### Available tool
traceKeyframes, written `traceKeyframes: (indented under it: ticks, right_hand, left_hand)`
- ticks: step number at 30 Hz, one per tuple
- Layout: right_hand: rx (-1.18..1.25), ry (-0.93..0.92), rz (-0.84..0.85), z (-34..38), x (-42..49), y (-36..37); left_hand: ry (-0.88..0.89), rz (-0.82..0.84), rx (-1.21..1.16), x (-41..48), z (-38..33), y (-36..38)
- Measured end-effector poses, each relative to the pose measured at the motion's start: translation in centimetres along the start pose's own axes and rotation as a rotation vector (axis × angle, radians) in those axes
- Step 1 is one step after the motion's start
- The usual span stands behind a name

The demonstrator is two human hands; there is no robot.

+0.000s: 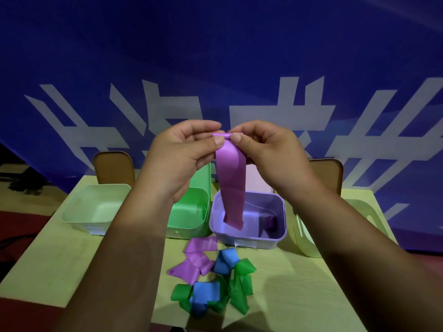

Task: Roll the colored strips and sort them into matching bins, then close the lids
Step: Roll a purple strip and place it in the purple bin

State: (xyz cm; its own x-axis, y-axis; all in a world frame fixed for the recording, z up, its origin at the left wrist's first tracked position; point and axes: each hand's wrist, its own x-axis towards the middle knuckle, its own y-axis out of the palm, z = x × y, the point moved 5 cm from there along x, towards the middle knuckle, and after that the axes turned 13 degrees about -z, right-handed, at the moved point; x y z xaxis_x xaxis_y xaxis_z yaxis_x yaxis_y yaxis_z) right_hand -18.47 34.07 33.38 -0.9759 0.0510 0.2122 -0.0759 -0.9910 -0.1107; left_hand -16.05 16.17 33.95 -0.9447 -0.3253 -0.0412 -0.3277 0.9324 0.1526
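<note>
Head view: left hand (182, 149) and right hand (266, 149) pinch the purple strip (231, 185) at its top; roll it tight and square, purple bin (282, 226) at 6 o'clock.

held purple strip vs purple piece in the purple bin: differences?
The held strip hangs long, mostly unrolled, only its top edge curled; the binned roll is wound compact. The held strip is pinched in the air by the left hand and right hand; the binned roll rests on the floor of the purple bin. Both are purple.
</note>
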Motion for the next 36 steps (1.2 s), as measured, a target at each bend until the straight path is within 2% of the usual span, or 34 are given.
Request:
traceKeyframes:
  ticks: [7, 13, 20, 31, 36]
  right_hand:
    - [-0.037, -0.070, -0.051, 0.4, -0.1, -0.2]
    - [-0.012, -0.020, -0.043, 0.2, -0.5, -0.3]
    - [0.020, 0.069, 0.013, -0.3, -0.7, -0.4]
    - [-0.077, -0.066, 0.003, 0.8, -1.3, -0.2]
    - [-0.070, -0.070, -0.009, 0.5, -1.7, -0.1]
  left_hand:
    - [-0.078, -0.015, -0.099, -0.4, 0.6, 0.7]
    - [-0.044, -0.007, 0.027, -0.1, 0.9, 0.6]
    - [-0.005, 0.009, 0.023, 0.1, 0.8, 0.5]
    - [0.013, 0.044, 0.008, -0.3, 0.9, -0.3]
    - [0.019, 0.065, 0.016, -0.9, 1.4, -0.3]
